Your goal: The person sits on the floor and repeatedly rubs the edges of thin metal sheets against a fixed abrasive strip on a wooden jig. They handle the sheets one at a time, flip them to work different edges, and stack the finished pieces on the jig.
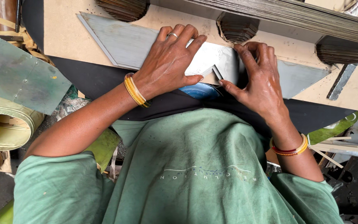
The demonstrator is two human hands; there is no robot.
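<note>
A long grey metal sheet (pixel 121 41) with slanted ends lies flat on a tan board (pixel 63 29). My left hand (pixel 168 60), with a ring and yellow bangles, presses palm-down on the sheet's middle. My right hand (pixel 257 81) rests beside it, thumb and fingers pinching the sheet's near edge by a small notch (pixel 217 72). A blue round object (pixel 199 90) shows just under the near edge, between my hands. My green shirt fills the lower view.
Stacks of thin metal strips (pixel 295 16) run along the far edge, with bundled stacks (pixel 239 28) beneath. A greenish metal plate (pixel 17 74) sits at left. A narrow metal offcut (pixel 341 81) lies at right. Wooden sticks (pixel 336 147) lie at lower right.
</note>
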